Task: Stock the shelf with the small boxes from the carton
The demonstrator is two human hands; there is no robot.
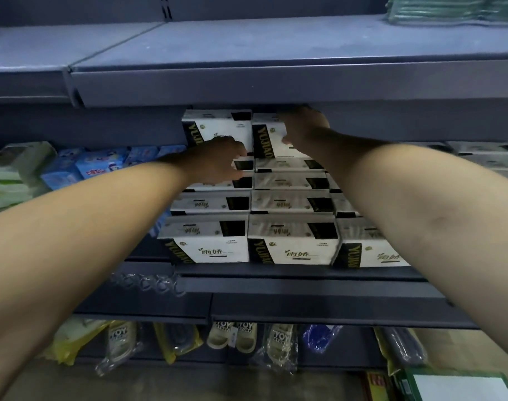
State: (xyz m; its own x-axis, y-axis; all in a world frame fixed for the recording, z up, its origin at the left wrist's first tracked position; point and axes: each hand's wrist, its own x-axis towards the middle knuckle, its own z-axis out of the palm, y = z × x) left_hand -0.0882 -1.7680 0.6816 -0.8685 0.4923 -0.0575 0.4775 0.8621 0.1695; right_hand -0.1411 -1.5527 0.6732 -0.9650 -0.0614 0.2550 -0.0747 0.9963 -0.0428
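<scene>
Risk up top: right hand (pixel 303 127), fingers curled over the upper box (pixel 268 140), left hand (pixel 218 162) fingers curled at neighbour box (pixel 218 124); a shove could topple the stack.

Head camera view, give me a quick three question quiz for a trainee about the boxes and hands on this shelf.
1. True or false: the right hand reaches the top right box of the upper row.
2. Which items lie left of the white boxes on the same shelf? A) blue packets B) bottles C) cans
3. Fill in: the left hand is at the front of the ____ top box.

Key: 1 true; 2 A, the blue packets; 3 left.
</scene>
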